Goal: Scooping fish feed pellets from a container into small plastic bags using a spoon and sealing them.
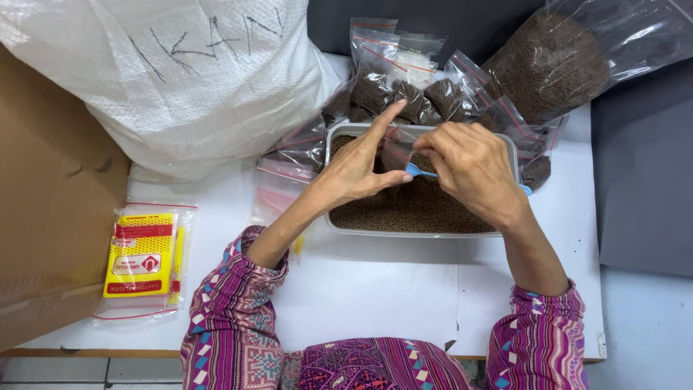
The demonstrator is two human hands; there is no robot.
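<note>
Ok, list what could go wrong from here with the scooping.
1. The small clear bag is held open over the tub by the left hand; if its mouth sags, pellets may miss it.
2. The right hand tips a blue scoop; spill could reach the white table.

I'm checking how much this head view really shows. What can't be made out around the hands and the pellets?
- Small clear bag: in the head view, left hand and right hand cover most of it; fill level unclear.
- Blue scoop: the right hand covers most of it.
- Tray: hands hide the middle.
- Large pellet bag: cut off by the top edge.
</note>
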